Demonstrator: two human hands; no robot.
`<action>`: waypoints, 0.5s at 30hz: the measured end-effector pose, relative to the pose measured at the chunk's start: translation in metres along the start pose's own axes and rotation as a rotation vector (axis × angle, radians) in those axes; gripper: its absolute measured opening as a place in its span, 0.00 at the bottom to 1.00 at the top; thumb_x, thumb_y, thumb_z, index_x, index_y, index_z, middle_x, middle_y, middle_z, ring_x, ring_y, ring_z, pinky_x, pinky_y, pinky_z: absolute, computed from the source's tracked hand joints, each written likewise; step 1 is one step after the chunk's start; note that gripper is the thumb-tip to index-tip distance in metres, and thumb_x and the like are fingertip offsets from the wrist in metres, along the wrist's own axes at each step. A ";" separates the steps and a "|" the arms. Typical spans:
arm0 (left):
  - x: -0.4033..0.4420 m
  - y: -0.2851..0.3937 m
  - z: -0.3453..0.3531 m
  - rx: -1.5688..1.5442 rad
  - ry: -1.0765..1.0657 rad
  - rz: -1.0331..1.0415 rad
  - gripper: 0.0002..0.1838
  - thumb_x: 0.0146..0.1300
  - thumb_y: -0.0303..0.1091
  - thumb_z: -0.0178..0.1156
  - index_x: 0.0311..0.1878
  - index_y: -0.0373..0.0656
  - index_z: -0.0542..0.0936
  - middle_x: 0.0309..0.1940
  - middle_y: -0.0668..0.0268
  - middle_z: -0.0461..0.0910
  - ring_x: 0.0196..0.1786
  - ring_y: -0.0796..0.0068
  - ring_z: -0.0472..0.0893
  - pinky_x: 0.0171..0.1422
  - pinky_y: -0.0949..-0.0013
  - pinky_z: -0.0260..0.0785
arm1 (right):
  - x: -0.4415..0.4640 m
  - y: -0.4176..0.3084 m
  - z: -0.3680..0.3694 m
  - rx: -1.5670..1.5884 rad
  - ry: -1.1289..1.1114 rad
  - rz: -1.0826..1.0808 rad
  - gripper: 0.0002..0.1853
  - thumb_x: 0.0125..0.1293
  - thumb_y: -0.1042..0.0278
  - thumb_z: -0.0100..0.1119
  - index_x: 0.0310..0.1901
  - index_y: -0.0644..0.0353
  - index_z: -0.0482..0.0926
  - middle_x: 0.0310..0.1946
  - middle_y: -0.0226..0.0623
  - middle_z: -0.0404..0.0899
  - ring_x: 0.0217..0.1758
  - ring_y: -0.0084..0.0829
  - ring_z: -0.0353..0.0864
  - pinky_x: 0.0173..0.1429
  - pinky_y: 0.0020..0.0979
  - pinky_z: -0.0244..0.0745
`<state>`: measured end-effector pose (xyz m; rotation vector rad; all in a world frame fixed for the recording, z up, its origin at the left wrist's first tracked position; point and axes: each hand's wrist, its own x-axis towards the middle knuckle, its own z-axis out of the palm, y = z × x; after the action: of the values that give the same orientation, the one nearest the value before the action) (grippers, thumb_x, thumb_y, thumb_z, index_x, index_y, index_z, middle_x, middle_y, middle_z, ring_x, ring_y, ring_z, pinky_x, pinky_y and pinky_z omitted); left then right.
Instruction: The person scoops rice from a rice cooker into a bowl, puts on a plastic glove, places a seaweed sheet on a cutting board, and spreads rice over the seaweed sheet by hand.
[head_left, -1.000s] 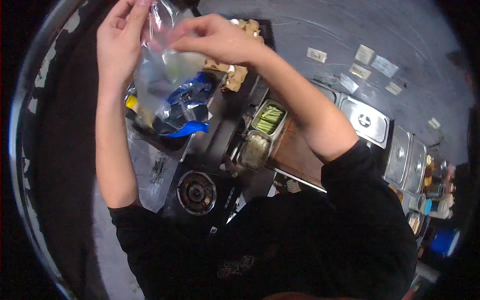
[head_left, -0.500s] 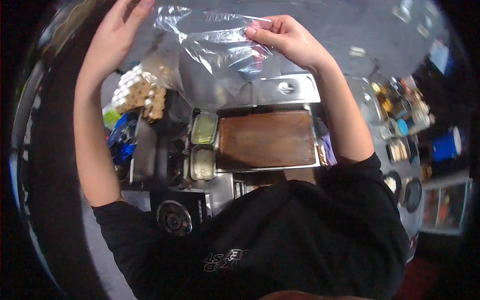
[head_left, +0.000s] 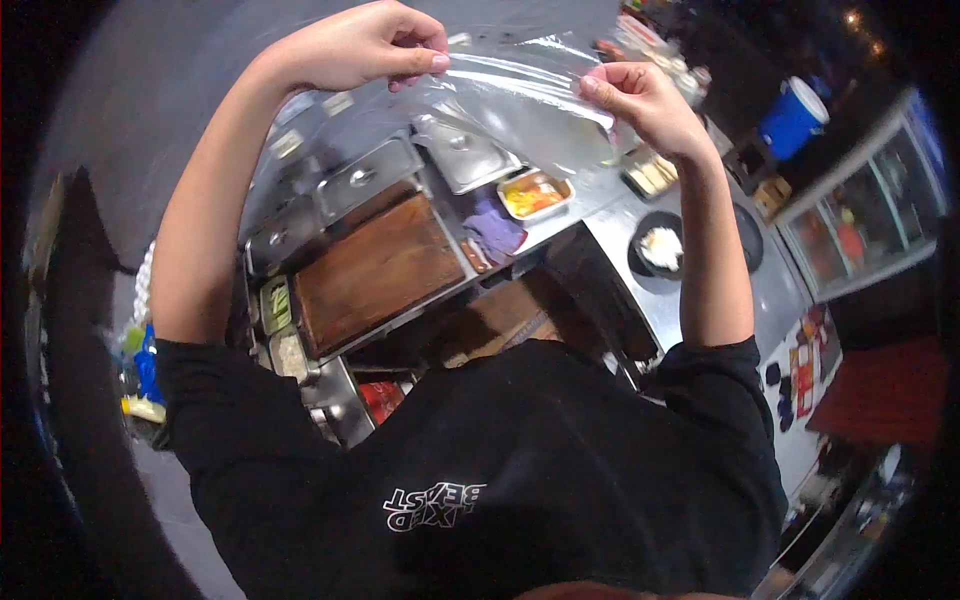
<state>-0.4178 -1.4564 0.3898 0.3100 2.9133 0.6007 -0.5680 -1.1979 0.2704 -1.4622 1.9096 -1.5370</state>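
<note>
A clear plastic bag or sheet (head_left: 530,105) is stretched between my two hands at the top of the view. My left hand (head_left: 395,50) pinches its left end between thumb and fingers. At its right end, my right hand (head_left: 635,95) grips the edge the same way. Behind and below the plastic are a steel lid (head_left: 465,155) and a container of red and yellow food (head_left: 535,193). What the plastic holds, if anything, cannot be made out.
A brown cutting board (head_left: 380,270) lies beside steel lids and a tray of green strips (head_left: 276,305). A purple cloth (head_left: 494,233) is by its right end. On the right counter is a black plate with white food (head_left: 661,248); beyond stands a glass-door fridge (head_left: 850,215).
The view has swung right, away from the egg trays and burner. My hands still hold the plastic, now stretched between them over the lids and right counter.
</note>
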 end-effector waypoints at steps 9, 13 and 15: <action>0.053 0.108 0.135 0.482 0.680 0.290 0.26 0.51 0.36 0.68 0.54 0.42 0.74 0.53 0.58 0.73 0.60 0.57 0.69 0.65 0.56 0.56 | -0.181 0.036 -0.024 -0.389 0.422 0.204 0.18 0.68 0.60 0.57 0.25 0.67 0.75 0.14 0.38 0.71 0.20 0.27 0.73 0.30 0.32 0.69; 0.023 0.133 0.264 -0.119 0.612 0.330 0.13 0.56 0.31 0.63 0.44 0.40 0.76 0.38 0.57 0.77 0.43 0.58 0.76 0.50 0.59 0.65 | -0.251 0.053 0.030 -0.047 0.582 0.466 0.17 0.64 0.62 0.62 0.24 0.65 0.73 0.16 0.33 0.73 0.21 0.21 0.72 0.29 0.29 0.69; 0.039 0.145 0.322 -0.408 0.354 0.207 0.14 0.60 0.35 0.63 0.43 0.37 0.75 0.37 0.56 0.76 0.40 0.58 0.77 0.46 0.62 0.69 | -0.279 0.076 0.052 0.363 0.595 0.496 0.11 0.65 0.67 0.62 0.28 0.62 0.74 0.22 0.25 0.75 0.25 0.14 0.72 0.30 0.22 0.69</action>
<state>-0.3701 -1.1972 0.1514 0.4968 2.9940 1.3851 -0.4454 -1.0036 0.0871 -0.3531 1.9226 -2.0419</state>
